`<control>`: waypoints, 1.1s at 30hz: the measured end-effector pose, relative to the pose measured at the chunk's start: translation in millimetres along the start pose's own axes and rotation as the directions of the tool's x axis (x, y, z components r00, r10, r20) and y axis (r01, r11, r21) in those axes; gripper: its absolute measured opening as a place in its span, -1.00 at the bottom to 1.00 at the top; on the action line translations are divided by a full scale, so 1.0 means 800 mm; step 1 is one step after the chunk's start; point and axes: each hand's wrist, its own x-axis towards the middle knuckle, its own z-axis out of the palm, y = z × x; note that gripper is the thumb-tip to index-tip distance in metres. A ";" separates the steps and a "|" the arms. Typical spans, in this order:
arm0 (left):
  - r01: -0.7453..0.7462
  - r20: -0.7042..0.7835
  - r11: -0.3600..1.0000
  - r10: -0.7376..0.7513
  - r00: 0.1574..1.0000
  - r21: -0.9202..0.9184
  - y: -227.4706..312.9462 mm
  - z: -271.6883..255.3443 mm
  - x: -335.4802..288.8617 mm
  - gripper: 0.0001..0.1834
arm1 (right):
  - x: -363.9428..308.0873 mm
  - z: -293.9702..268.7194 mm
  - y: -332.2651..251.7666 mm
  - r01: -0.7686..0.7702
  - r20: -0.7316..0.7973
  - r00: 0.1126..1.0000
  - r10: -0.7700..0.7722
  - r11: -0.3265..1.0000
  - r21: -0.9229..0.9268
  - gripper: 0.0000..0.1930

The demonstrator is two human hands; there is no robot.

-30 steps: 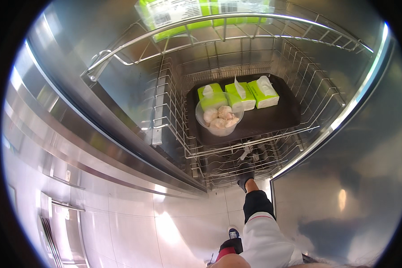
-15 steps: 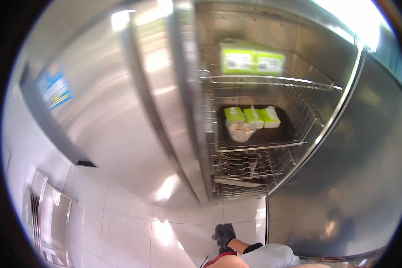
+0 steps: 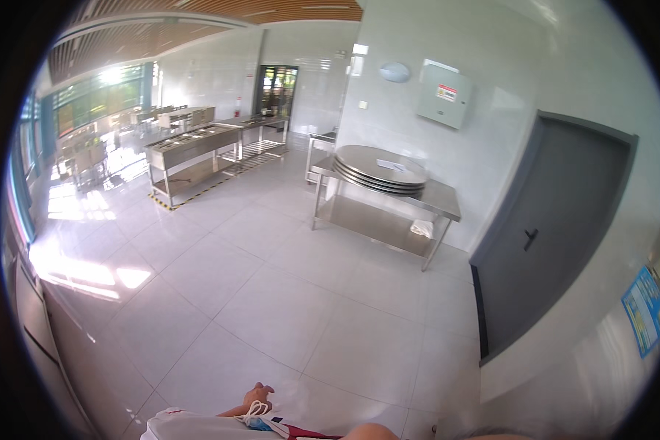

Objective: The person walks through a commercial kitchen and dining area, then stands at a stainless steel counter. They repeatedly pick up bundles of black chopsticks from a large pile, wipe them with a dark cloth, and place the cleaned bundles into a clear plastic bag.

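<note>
My left hand [image 3: 258, 397] hangs low over the tiled floor at the bottom of the view. Its fingers are loosely bent and apart, and I see nothing in them. A light sleeve [image 3: 187, 425] covers that arm. Looped white cord [image 3: 257, 411] and a blue and red piece of cloth or strap lie close to the wrist; what they belong to is hard to make out. No part of my right hand shows.
A steel table [image 3: 447, 196] bears stacked round tabletops [image 3: 378, 158] and a cloth on its lower shelf. A grey door [image 3: 557, 235] is at the right. Farther off stand a steel serving counter [image 3: 191, 143] with yellow-black floor tape, and dining tables. A metal edge [image 3: 40, 330] runs along the left.
My view has swung from the open steel cabinet, with its wire racks and green-and-white packs, to the wider room. My left hand has come into sight at the bottom.
</note>
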 end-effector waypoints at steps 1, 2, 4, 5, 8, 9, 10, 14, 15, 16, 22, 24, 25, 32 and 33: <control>0.010 -0.071 0.999 -0.013 0.997 -0.036 -0.014 -0.001 0.010 -0.52 | 0.023 -0.015 -0.002 0.000 0.040 0.999 0.002 0.998 -0.057 -0.63; 0.006 -0.134 0.998 -0.015 0.991 -0.069 -0.024 0.001 0.022 -0.52 | 0.049 -0.023 -0.009 0.017 0.081 0.997 -0.007 0.993 -0.119 -0.62; 0.043 -0.193 0.989 -0.070 0.979 -0.141 -0.033 -0.017 0.059 -0.57 | 0.144 0.000 -0.041 -0.348 0.127 0.923 0.363 0.929 -0.123 -0.61; 0.035 -0.229 0.984 -0.075 0.971 -0.173 -0.035 -0.025 0.080 -0.60 | 0.187 0.007 -0.050 -0.497 0.165 0.841 0.515 0.856 -0.142 -0.60; 0.035 -0.252 0.976 -0.090 0.964 -0.215 -0.065 -0.028 0.172 -0.63 | 0.304 -0.103 -0.063 -0.470 0.479 0.761 0.437 0.881 -0.056 -0.56; 0.045 -0.261 0.972 -0.107 0.959 -0.232 -0.085 -0.034 0.199 -0.64 | 0.351 -0.089 -0.052 -0.480 0.518 0.764 0.385 0.876 0.057 -0.56; 0.188 -0.204 0.962 -0.228 0.952 -0.199 -0.102 -0.045 0.214 -0.65 | 0.394 -0.036 -0.036 -0.407 0.341 0.867 0.365 0.912 0.058 -0.59; 0.472 -0.127 0.869 -0.491 0.862 -0.151 -0.131 -0.122 0.283 -0.67 | 0.603 0.012 0.013 -0.292 -0.469 0.874 0.127 0.909 -0.298 -0.79; 0.512 -0.137 0.843 -0.534 0.834 -0.166 -0.140 -0.134 0.298 -0.67 | 0.659 -0.001 0.035 -0.328 -0.636 0.771 0.014 0.865 -0.379 -0.83; 0.554 -0.146 0.812 -0.580 0.802 -0.185 -0.151 -0.150 0.306 -0.67 | 0.716 -0.015 0.061 -0.384 -0.760 0.639 -0.117 0.808 -0.447 -0.85; 0.739 -0.151 0.590 -0.804 0.575 -0.325 -0.214 -0.222 0.351 -0.68 | 1.063 -0.033 0.249 -0.799 -0.551 0.601 0.579 0.451 -0.398 -0.83; 0.774 -0.130 0.508 -0.857 0.499 -0.377 -0.237 -0.233 0.381 -0.68 | 1.166 -0.001 0.320 -0.806 -0.456 0.543 0.705 0.285 -0.520 -0.81; 0.788 -0.116 0.467 -0.879 0.462 -0.401 -0.249 -0.238 0.400 -0.68 | 1.213 0.006 0.352 -0.804 -0.411 0.512 0.754 0.252 -0.539 -0.79; 0.841 0.021 0.179 -0.975 0.221 -0.511 -0.344 -0.313 0.577 -0.67 | 1.462 0.014 0.523 -0.944 -0.441 0.331 0.834 0.295 -0.149 -0.74; 0.835 0.024 0.171 -0.976 0.215 -0.524 -0.363 -0.333 0.617 -0.66 | 1.493 0.009 0.535 -0.938 -0.431 0.347 0.833 0.317 -0.142 -0.71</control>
